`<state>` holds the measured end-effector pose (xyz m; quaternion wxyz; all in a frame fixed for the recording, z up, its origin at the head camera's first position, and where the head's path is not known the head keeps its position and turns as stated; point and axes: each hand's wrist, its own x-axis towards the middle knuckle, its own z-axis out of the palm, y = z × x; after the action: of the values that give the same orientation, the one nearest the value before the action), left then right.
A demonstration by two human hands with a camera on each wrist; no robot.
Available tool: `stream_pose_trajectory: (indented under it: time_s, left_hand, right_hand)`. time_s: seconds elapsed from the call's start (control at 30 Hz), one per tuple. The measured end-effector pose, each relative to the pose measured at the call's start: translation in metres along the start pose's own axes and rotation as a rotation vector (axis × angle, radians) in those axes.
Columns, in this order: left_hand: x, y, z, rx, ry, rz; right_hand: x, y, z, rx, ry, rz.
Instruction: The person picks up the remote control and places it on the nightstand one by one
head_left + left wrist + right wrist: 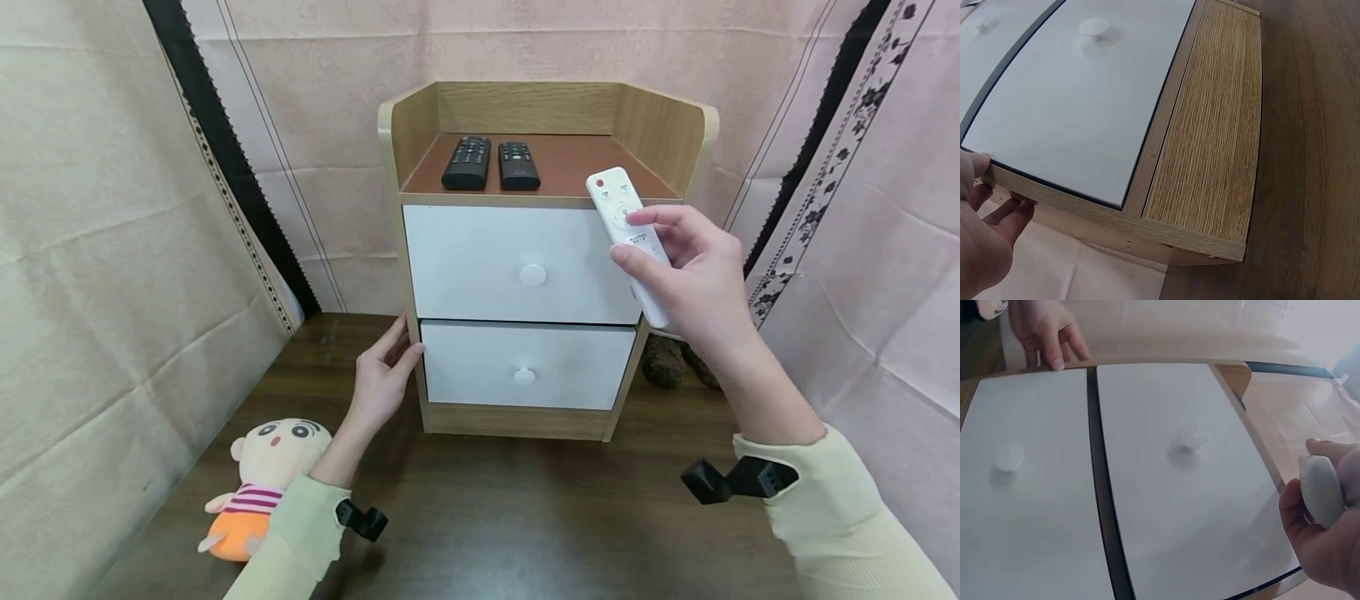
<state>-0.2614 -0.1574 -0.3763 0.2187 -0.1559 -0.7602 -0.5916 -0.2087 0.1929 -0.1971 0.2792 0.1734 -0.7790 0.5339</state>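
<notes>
In the head view my right hand (pixel 693 271) holds a white remote control (pixel 624 221) between thumb and fingers, in front of the cabinet's upper right corner. The right wrist view shows the remote control (pixel 1322 490) end-on in that hand (pixel 1329 537). My left hand (pixel 382 375) grips the left side edge of a small wooden cabinet (pixel 517 421), thumb on the front edge and fingers along the side panel. Two white drawers, an upper one (pixel 465 267) and a lower one (pixel 472 362), are closed, each with a round knob. Two black remote controls (pixel 467 162) lie side by side on the cabinet's brown top.
A plush doll (pixel 281 454) with a striped top and orange bottom lies beside my left forearm. Behind the cabinet's right side, brown fuzzy objects (pixel 663 362) show partly. The dark wooden table (pixel 540 517) is enclosed by pale curtains (pixel 112 250).
</notes>
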Motion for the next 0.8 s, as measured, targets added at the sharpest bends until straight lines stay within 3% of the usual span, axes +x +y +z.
stream_pose_trajectory:
  time_s: [0.2,0.33,0.5,0.7,0.8]
  left_hand:
    - [-0.001,-0.001,0.001,0.004,0.002,0.028]
    - [0.000,-0.002,0.001,0.009,0.002,0.036]
    - [0.000,-0.003,0.001,0.001,0.001,0.030]
    - [0.000,0.001,0.000,-0.007,-0.001,-0.003]
    - [-0.001,0.010,0.001,0.000,-0.003,-0.022]
  right_hand:
    - [0.001,-0.009,0.000,0.082,-0.030,0.043]
    - [-0.001,-0.017,-0.002,0.141,-0.095,0.071]
    - [-0.003,-0.023,-0.003,0.147,-0.140,0.081]
    - [-0.003,-0.026,0.001,0.052,-0.031,0.042]
    - [-0.003,-0.029,0.005,-0.008,0.038,0.008]
